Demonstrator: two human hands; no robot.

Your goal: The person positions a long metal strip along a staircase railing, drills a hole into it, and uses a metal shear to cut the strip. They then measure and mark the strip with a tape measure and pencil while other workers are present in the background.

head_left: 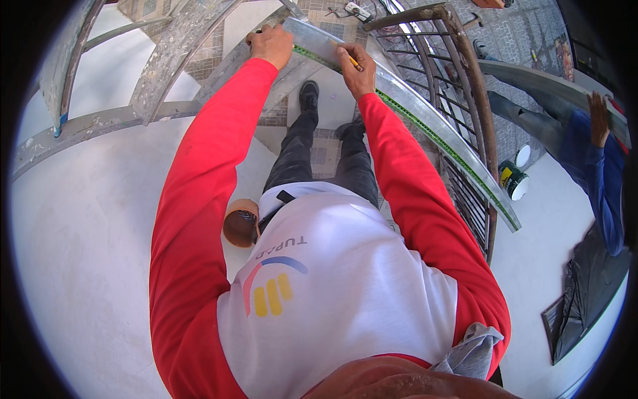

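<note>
A long silvery metal strip (405,100) slants from the top middle down to the right, with a green measuring tape (435,135) lying along its near edge. My left hand (271,46) is closed at the upper left end, where the tape runs out from under it; its fingertips are partly hidden. My right hand (357,72) holds a yellow pencil (356,64) and rests over the strip, a short way right of the left hand.
A brown metal railing (458,40) curves beside the strip. Paint-spotted frame pieces (166,63) stand at left. An orange-brown container (240,223) is by my waist. At right, another person in blue (585,159) touches a long board (551,78); a paint can (514,181) stands nearby.
</note>
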